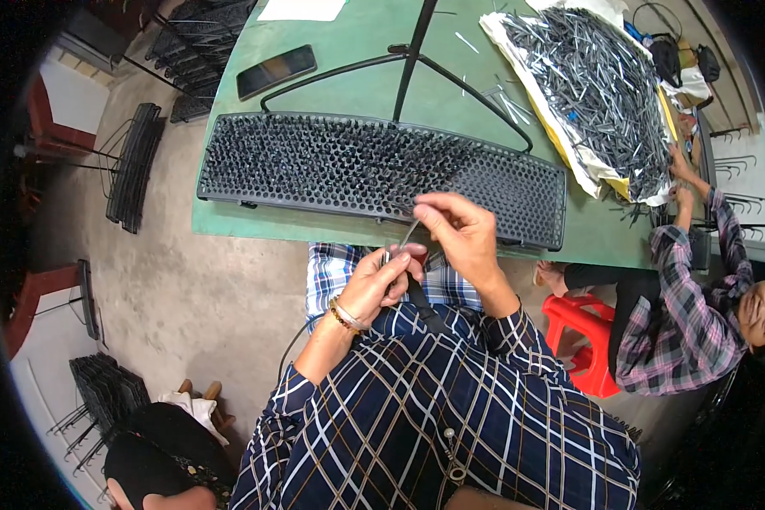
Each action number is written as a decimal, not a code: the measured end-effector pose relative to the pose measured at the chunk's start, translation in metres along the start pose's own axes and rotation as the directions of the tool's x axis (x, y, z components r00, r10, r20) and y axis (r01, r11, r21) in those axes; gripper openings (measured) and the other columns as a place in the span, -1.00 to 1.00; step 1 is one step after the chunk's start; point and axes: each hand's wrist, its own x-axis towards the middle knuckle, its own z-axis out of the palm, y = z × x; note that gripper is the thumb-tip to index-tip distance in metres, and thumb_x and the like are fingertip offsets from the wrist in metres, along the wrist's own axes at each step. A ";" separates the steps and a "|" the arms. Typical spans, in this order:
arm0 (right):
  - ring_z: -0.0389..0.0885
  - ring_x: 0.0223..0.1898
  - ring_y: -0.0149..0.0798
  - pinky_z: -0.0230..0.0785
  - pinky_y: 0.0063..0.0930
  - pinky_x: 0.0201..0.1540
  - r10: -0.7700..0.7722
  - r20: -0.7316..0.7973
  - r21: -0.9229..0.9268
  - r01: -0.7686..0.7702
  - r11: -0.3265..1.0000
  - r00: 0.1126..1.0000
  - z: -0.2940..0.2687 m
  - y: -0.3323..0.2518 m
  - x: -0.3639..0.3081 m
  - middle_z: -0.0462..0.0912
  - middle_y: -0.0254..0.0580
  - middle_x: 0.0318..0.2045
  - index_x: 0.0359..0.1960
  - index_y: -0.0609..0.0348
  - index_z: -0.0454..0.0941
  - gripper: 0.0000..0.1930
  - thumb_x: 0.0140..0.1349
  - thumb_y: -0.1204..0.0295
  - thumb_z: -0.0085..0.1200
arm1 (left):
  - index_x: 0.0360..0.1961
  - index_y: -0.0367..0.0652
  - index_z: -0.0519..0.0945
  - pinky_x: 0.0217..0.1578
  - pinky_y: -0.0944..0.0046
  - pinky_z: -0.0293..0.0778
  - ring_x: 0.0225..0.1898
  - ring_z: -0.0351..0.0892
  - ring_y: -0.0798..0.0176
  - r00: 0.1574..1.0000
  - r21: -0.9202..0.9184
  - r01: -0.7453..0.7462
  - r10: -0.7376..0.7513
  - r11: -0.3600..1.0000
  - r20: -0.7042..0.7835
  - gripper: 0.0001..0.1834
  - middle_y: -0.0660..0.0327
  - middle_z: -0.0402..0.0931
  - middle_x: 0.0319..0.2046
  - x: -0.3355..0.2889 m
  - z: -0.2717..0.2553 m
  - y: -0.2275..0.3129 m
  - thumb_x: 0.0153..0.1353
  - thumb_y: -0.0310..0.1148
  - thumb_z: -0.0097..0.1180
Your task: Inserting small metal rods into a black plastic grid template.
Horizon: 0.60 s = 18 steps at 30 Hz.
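Observation:
In front of my lap, my left hand (376, 279) is closed around something slim, mostly hidden by its fingers. A thin greyish strip (410, 231) slants up from it to the pinched thumb and finger of my right hand (466, 240). Just beyond both hands lies a long, slightly curved black panel (476, 191) full of round holes. Short dark pieces (314, 161) stand packed in its left and middle part, while the right part shows open holes. Neither hand clearly touches the panel.
The green table (365, 76) carries a black phone (276, 71), a black metal stand (412, 59) behind the panel, and a white-yellow sack with a heap of thin dark strips (595, 93). At right, another person (688, 297) reaches into the heap beside a red stool (582, 340). Black panels (136, 166) stand left.

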 end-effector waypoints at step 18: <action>0.54 -0.46 -0.41 0.37 -0.61 -0.43 -0.479 -0.169 -0.437 0.370 0.820 0.861 -0.011 -0.005 0.012 0.60 -0.15 -0.41 -0.32 0.32 0.58 -0.88 0.08 0.59 0.14 | -0.13 -0.24 0.48 -0.65 0.47 0.23 -0.67 0.24 0.53 0.810 0.776 -0.304 0.578 0.553 -0.095 -0.75 0.26 0.45 -0.55 0.014 0.011 -0.001 0.13 -0.47 0.06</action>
